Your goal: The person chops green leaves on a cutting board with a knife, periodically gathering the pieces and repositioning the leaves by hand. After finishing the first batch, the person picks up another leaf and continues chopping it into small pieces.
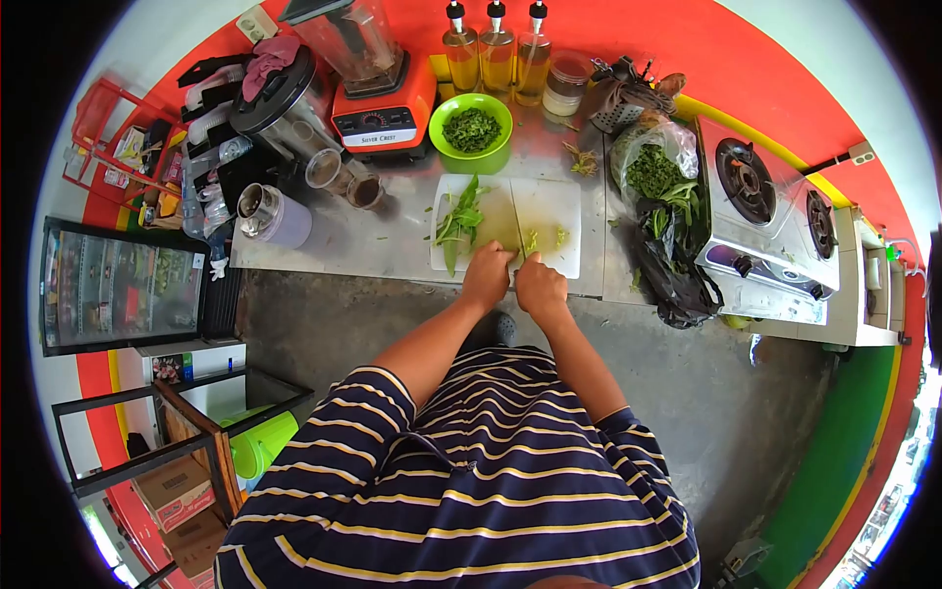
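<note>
My right hand (542,287) is closed around the handle of a knife (517,214), whose blade points away from me over the white cutting board (561,196). Beside it, my left hand (488,277) is closed at the board's near edge, its fingertips close to the blade and apparently gripping the stem ends of leafy greens (457,224). Those long leaves spread over the board's left half. Small cut pieces of green stem (533,240) lie right of the blade. Behind the board stands a lime-green bowl (472,163) containing chopped greens (471,130).
A red blender (381,110), oil bottles (497,61) and a lidded jar (566,86) line the wall. To the right are a plastic bag of greens (655,162), a black bag (673,275) and a gas stove (760,221). Cups (328,171) and a steel-topped container (277,216) stand left.
</note>
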{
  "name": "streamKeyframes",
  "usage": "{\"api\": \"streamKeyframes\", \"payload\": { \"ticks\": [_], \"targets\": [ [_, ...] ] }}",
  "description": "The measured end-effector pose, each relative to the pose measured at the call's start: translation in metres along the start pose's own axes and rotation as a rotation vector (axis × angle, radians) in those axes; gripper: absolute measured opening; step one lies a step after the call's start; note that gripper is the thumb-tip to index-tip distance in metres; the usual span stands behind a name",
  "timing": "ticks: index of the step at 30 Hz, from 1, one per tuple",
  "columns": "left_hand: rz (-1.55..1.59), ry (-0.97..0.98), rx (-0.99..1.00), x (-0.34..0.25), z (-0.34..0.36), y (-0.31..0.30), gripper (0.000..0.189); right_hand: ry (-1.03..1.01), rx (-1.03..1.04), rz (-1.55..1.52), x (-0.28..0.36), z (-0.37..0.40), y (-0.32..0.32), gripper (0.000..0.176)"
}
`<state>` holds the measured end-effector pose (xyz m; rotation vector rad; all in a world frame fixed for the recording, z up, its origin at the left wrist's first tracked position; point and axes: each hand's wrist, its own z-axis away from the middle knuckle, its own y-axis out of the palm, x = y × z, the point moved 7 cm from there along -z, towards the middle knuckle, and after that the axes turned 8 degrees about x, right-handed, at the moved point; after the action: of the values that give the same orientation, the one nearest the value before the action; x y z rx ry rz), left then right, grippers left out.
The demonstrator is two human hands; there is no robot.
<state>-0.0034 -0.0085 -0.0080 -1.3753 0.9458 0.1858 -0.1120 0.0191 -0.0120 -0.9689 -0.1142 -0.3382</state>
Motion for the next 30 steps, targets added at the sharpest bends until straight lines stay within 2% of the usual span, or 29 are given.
{"api": "streamKeyframes", "payload": {
  "ticks": [6,17,20,23,30],
  "targets": [
    [0.008,-0.041,0.024,0.002,-0.001,-0.004,0.03,0.043,0.008,-0.011,0.003,0.002,0.009,0.035],
    [0.063,-0.061,0.044,-0.001,-0.001,-0.008,0.029,0.0,0.017,0.032,0.009,0.0,0.0,0.035],
    [0.111,-0.041,-0.017,0.002,-0.003,-0.009,0.026,-0.01,0.014,0.058,0.01,-0.003,-0.006,0.032],
    [0.088,-0.038,0.011,0.001,-0.002,-0.011,0.023,-0.003,-0.002,-0.001,0.007,0.0,0.003,0.03],
    [0.086,-0.141,-0.01,0.005,-0.003,-0.01,0.013,-0.069,-0.033,0.089,0.012,-0.001,-0.007,0.03]
  ]
}}
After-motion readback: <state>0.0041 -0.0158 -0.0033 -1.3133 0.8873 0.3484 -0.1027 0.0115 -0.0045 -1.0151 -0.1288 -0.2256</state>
